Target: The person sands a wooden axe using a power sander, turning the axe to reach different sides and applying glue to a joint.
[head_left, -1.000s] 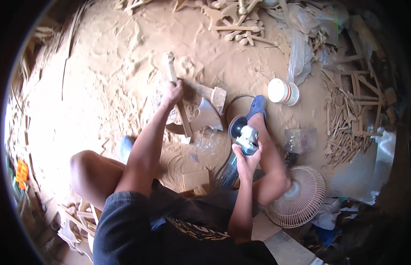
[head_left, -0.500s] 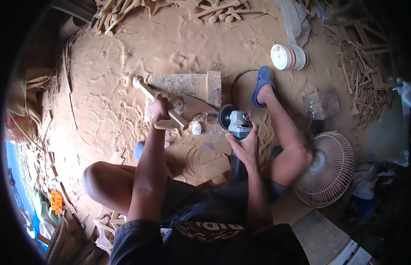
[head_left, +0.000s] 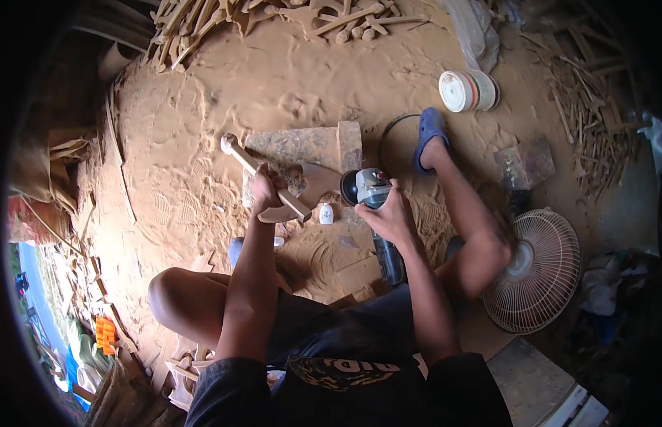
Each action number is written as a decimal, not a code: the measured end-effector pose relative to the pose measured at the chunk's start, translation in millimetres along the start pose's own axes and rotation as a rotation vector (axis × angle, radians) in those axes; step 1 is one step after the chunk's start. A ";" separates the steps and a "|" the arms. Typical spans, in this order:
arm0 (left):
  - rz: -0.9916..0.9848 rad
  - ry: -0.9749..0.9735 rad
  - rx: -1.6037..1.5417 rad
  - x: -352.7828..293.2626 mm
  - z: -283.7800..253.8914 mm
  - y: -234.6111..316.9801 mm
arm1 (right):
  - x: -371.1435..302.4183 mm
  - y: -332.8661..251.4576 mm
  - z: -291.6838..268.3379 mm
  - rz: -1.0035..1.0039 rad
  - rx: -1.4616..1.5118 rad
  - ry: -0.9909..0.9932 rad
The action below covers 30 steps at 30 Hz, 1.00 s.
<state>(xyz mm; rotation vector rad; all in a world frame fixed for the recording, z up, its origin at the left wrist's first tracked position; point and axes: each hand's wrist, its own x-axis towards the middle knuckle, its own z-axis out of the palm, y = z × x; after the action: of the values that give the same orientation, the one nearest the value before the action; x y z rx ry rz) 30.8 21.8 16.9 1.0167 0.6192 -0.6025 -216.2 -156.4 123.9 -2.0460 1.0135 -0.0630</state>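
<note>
Wooden and pale, the carved stick (head_left: pixel 263 181) was gripped by the closed fingers of the left hand (head_left: pixel 265 191), its knobbed end pointing to ten o'clock over the flat stone block (head_left: pixel 302 146). The angle grinder (head_left: pixel 373 191) was clasped by the right hand (head_left: pixel 391 217), fingers wrapped about its body, its disc at three o'clock from the stick and near it. Compared with half a second before, both hands were found in nearly unchanged places, the blue shoe (head_left: pixel 430 132) and white tub (head_left: pixel 466 91) remaining at one o'clock.

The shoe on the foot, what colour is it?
The shoe is blue, seen in the head view.
</note>
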 end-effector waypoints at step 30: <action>-0.003 0.024 -0.044 0.8 -2.4 0.2 | 3.3 -13.4 -6.3 -0.004 -0.041 0.046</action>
<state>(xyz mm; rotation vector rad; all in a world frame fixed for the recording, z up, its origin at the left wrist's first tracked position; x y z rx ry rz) 31.1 24.0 15.5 0.9829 0.6530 -0.5771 -207.8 -158.4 136.4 -2.0927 1.0465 -0.0919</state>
